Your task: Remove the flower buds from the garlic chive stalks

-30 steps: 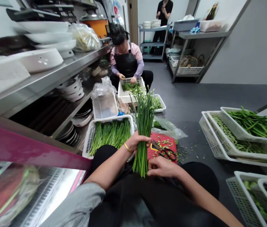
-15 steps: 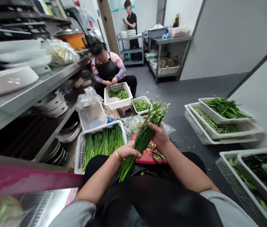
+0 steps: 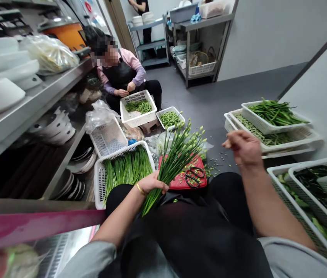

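Slim green budded-stalk bunch (image 3: 172, 164) is gripped at 12 o'clock, lower stems wrapped by closed left hand (image 3: 154, 182); best kept snug, uncrushed. Black-handled scissors (image 3: 193, 177) are parked at 1. Right hand (image 3: 246, 150) is half-curled at 2, contents unclear.

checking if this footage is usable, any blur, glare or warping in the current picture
Head view: white dishes at the left edge look soft and stretched, as through a wide lens; head view: right hand slightly smeared, green stems fairly crisp; head view: glare on the plastic bag and bright white panel at lower left.
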`<action>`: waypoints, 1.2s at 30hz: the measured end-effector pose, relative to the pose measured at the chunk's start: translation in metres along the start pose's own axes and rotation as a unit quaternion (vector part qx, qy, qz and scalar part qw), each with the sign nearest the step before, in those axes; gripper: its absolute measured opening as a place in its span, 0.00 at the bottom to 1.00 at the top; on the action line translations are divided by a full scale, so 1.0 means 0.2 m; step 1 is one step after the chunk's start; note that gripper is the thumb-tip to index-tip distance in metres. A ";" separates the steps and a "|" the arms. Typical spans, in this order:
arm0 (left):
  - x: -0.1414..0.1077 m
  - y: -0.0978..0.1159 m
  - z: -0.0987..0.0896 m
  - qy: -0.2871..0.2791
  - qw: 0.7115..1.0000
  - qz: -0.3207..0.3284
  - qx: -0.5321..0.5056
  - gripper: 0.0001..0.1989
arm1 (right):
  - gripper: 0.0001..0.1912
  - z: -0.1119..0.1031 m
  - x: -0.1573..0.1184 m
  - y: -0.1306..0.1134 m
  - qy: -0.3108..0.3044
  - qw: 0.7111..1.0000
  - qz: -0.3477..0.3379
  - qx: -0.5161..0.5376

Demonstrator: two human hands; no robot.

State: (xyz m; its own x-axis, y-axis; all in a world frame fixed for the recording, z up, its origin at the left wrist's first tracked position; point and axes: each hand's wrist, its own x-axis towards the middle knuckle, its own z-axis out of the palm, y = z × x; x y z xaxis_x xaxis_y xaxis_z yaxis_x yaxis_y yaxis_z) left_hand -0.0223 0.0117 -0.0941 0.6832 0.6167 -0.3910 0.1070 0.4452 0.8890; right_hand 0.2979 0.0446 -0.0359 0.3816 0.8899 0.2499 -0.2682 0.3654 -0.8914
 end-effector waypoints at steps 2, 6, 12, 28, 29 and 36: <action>0.01 0.03 0.01 0.003 1.000 -0.003 0.001 0.14 | 0.12 0.04 -0.12 0.10 -0.037 0.996 0.044 -0.071; 0.01 0.05 0.03 0.001 1.000 -0.018 0.020 0.14 | 0.13 0.12 -0.18 0.15 -0.063 0.991 0.058 -0.103; 0.01 0.06 0.06 -0.001 0.999 -0.028 0.028 0.13 | 0.16 0.19 -0.13 0.09 -0.110 0.988 0.062 -0.093; 0.00 -0.01 0.00 -0.003 1.000 -0.003 0.015 0.14 | 0.17 0.23 -0.06 0.08 -0.094 0.988 0.041 -0.116; 0.00 -0.01 0.00 -0.003 1.000 -0.002 0.016 0.16 | 0.17 0.24 -0.05 0.07 -0.086 0.989 0.023 -0.117; -0.03 -0.01 -0.03 -0.011 0.999 0.021 0.028 0.24 | 0.20 0.32 0.01 0.02 -0.048 0.994 -0.031 -0.097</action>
State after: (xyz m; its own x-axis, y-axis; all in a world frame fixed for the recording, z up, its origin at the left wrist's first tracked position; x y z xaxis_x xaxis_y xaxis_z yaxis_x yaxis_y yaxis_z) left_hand -0.0308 0.0113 -0.0949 0.7037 0.6193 -0.3483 0.1177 0.3819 0.9167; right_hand 0.2413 0.0644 -0.0143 0.3029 0.8930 0.3330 -0.0685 0.3688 -0.9270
